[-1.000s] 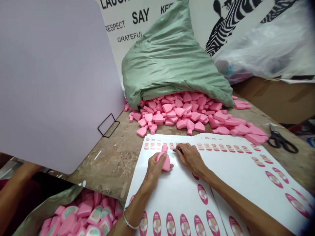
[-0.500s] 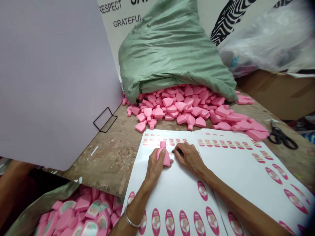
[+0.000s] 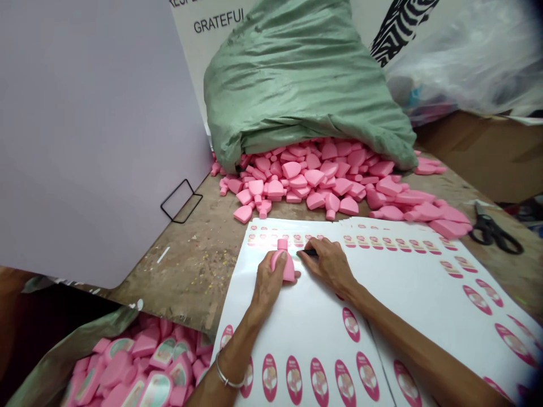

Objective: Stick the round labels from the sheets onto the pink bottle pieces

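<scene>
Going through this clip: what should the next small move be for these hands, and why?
Probably the right hand should slip its dark tool under the nearest label on the sheet and lift it: the tool tip sits beside that row, and the pink bottle in the left hand shows no label.

The left hand and right hand are bare, as are both forearms; a thin, plain silver bangle circles the left wrist loosely.
</scene>
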Action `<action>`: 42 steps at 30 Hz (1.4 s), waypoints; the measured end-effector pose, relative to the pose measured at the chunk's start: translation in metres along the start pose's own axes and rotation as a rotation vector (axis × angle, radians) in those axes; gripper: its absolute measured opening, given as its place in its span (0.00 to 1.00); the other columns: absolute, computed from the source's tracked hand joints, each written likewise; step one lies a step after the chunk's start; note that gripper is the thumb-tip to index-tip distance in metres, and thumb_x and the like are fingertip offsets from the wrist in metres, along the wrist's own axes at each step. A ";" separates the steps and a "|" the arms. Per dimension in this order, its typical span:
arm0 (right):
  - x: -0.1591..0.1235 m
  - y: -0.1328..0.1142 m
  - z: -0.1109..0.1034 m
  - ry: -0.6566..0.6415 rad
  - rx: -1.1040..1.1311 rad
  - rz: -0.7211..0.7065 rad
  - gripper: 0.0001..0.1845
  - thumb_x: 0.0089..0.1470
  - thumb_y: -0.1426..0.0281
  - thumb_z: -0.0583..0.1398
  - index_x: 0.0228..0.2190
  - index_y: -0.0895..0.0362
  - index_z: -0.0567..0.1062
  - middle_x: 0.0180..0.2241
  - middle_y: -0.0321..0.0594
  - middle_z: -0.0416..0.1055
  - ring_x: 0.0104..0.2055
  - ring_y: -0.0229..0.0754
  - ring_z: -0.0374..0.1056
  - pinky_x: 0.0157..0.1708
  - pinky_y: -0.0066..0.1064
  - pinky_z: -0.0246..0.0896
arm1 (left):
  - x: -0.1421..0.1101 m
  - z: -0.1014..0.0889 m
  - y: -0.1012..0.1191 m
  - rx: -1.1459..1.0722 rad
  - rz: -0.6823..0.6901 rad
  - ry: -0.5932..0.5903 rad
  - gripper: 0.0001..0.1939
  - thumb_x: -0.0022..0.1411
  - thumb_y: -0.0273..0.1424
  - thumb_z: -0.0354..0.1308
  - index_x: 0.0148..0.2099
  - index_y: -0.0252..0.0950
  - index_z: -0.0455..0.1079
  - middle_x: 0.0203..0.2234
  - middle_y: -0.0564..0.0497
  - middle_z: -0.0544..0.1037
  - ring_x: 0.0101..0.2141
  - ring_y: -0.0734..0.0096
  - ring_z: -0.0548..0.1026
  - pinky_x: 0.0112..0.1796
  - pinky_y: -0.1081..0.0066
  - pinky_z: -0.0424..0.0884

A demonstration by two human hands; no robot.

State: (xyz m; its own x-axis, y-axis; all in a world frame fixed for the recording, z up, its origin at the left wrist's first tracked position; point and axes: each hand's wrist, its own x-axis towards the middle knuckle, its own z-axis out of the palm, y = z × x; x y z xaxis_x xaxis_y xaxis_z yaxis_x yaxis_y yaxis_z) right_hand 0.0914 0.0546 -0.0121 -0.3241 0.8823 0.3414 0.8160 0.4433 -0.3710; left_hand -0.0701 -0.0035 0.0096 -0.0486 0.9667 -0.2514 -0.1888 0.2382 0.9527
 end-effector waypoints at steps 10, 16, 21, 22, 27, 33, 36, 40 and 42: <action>-0.003 -0.006 -0.013 0.143 0.382 0.174 0.15 0.51 0.57 0.59 0.25 0.55 0.67 0.24 0.36 0.68 0.27 0.38 0.62 0.30 0.31 0.57 | 0.000 -0.003 0.000 -0.178 0.020 0.007 0.24 0.56 0.50 0.55 0.41 0.32 0.66 0.29 0.48 0.73 0.28 0.67 0.78 0.32 0.67 0.76; -0.004 -0.024 -0.029 0.048 0.695 0.355 0.18 0.50 0.53 0.59 0.31 0.57 0.74 0.23 0.33 0.67 0.25 0.35 0.60 0.25 0.28 0.56 | -0.006 -0.002 0.009 -0.377 -0.021 -0.013 0.28 0.59 0.51 0.51 0.44 0.28 0.68 0.33 0.42 0.77 0.32 0.63 0.78 0.36 0.63 0.76; -0.009 -0.041 -0.028 -0.024 0.768 0.338 0.18 0.49 0.55 0.61 0.35 0.56 0.79 0.32 0.39 0.75 0.32 0.41 0.68 0.32 0.31 0.63 | -0.010 -0.001 0.012 -0.453 -0.078 -0.035 0.30 0.62 0.50 0.47 0.45 0.27 0.71 0.35 0.39 0.79 0.33 0.60 0.79 0.37 0.60 0.76; -0.010 -0.043 -0.028 -0.024 0.782 0.341 0.18 0.49 0.56 0.61 0.35 0.56 0.79 0.34 0.39 0.76 0.34 0.42 0.69 0.34 0.32 0.64 | -0.011 -0.001 0.012 -0.457 -0.083 -0.036 0.30 0.62 0.50 0.47 0.45 0.27 0.71 0.35 0.39 0.79 0.33 0.59 0.79 0.37 0.60 0.76; -0.012 -0.049 -0.028 -0.032 0.815 0.353 0.17 0.48 0.57 0.62 0.35 0.56 0.79 0.34 0.41 0.77 0.36 0.45 0.71 0.36 0.34 0.66 | -0.012 0.000 0.016 -0.472 -0.091 -0.030 0.30 0.63 0.50 0.45 0.45 0.25 0.72 0.36 0.38 0.79 0.34 0.58 0.79 0.38 0.58 0.76; -0.013 -0.051 -0.027 -0.028 0.820 0.340 0.17 0.49 0.57 0.62 0.34 0.57 0.79 0.34 0.41 0.78 0.35 0.45 0.72 0.35 0.34 0.67 | -0.012 0.003 0.019 -0.504 -0.097 -0.011 0.27 0.63 0.48 0.48 0.45 0.26 0.71 0.38 0.39 0.79 0.37 0.59 0.78 0.38 0.60 0.77; -0.013 -0.052 -0.028 -0.021 0.814 0.338 0.16 0.49 0.57 0.62 0.33 0.57 0.79 0.34 0.41 0.78 0.35 0.44 0.72 0.35 0.33 0.67 | -0.013 0.003 0.020 -0.502 -0.100 -0.006 0.26 0.63 0.47 0.49 0.44 0.26 0.72 0.36 0.39 0.79 0.36 0.59 0.78 0.37 0.60 0.77; -0.013 -0.054 -0.027 -0.010 0.790 0.327 0.16 0.49 0.57 0.61 0.33 0.56 0.79 0.33 0.40 0.77 0.33 0.43 0.71 0.33 0.32 0.67 | -0.014 0.002 0.020 -0.489 -0.083 -0.050 0.26 0.62 0.47 0.50 0.43 0.27 0.71 0.35 0.39 0.79 0.35 0.59 0.78 0.37 0.60 0.76; -0.014 -0.053 -0.026 -0.016 0.772 0.319 0.16 0.50 0.57 0.61 0.33 0.56 0.78 0.31 0.40 0.77 0.30 0.42 0.71 0.31 0.31 0.67 | -0.016 0.001 0.020 -0.468 -0.044 -0.113 0.21 0.60 0.42 0.55 0.44 0.28 0.70 0.35 0.42 0.78 0.34 0.62 0.78 0.37 0.61 0.76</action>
State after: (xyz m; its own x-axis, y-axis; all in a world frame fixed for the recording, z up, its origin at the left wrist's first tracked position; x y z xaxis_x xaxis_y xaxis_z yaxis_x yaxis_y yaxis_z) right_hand 0.0653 0.0149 0.0257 -0.1444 0.9834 0.1096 0.3138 0.1506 -0.9375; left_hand -0.0723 -0.0143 0.0330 0.0710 0.9669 -0.2450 -0.6103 0.2364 0.7561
